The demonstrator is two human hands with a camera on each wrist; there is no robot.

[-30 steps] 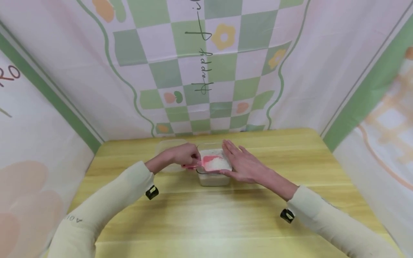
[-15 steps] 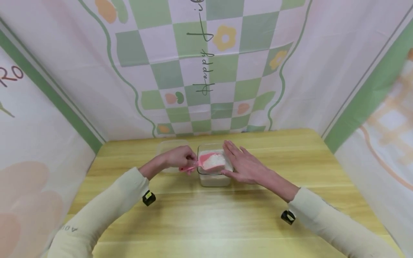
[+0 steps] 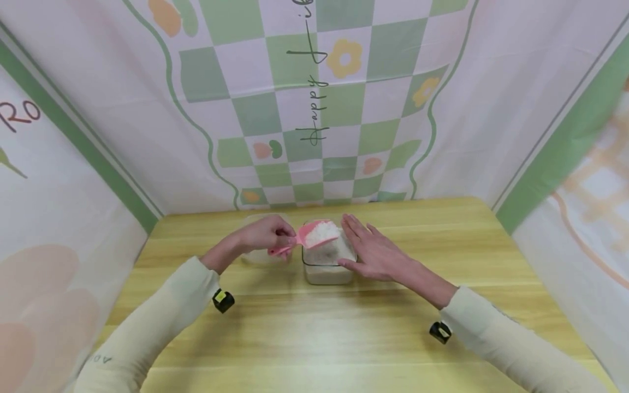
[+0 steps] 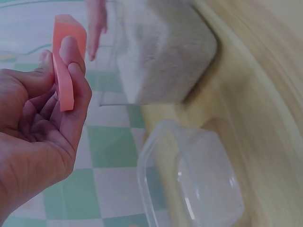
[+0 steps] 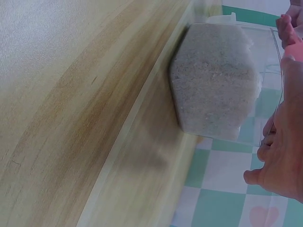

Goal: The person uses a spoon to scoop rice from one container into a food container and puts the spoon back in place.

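Observation:
My left hand (image 3: 265, 233) pinches the handle of a pink scoop (image 3: 303, 234) between thumb and fingers. White grains that look like rice (image 3: 321, 233) lie heaped in the scoop, which is held above a clear square container (image 3: 328, 277) partly filled with the same grains. In the left wrist view the pink handle (image 4: 66, 90) sits between thumb and curled fingers. My right hand (image 3: 375, 252) rests against the container's right side, its fingers straight along the rim. The right wrist view has the container (image 5: 215, 80) from the side, with the right hand (image 5: 286, 142) at its rim.
A clear plastic tub (image 4: 213, 179) stands to the left of the grain container, partly behind my left hand in the head view. The wooden table (image 3: 324, 338) ends at a patterned cloth backdrop (image 3: 344, 103).
The scoop has risen from inside the container to above its rim, carrying a heap of grains. My left hand has drawn slightly up and left; the right hand stays by the container.

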